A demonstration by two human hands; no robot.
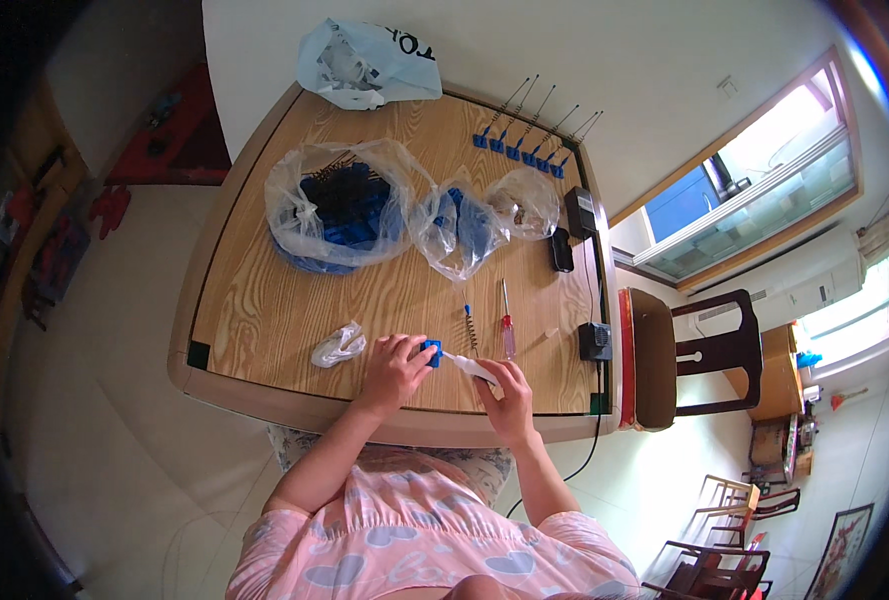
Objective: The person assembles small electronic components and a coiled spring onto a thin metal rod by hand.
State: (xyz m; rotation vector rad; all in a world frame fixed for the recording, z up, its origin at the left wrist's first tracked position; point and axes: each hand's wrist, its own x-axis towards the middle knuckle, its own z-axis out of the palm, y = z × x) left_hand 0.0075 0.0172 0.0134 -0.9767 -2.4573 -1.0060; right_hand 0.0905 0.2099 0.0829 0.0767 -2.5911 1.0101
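Observation:
Near the front edge of the wooden table, my left hand (pixel 393 372) pinches a small blue plastic block (pixel 432 353). My right hand (pixel 511 402) is closed around a slim white tube (pixel 475 368) with a narrow nozzle, like a glue bottle. The nozzle tip points left and is at or very close to the block; contact cannot be made out. Just beyond my hands lie a dark coil spring with a blue end (pixel 472 328) and a screwdriver (pixel 509 336) with a red and clear handle. A small whitish piece (pixel 552 335) lies to their right.
Clear bags hold blue-and-black parts (pixel 340 210), blue pieces (pixel 457 225) and small metallic-looking pieces (pixel 525 205). Several blue-based spring rods (pixel 515 150) stand at the far right. A crumpled white bag (pixel 339 345) lies left; a black adapter with a cord (pixel 595 341) sits right.

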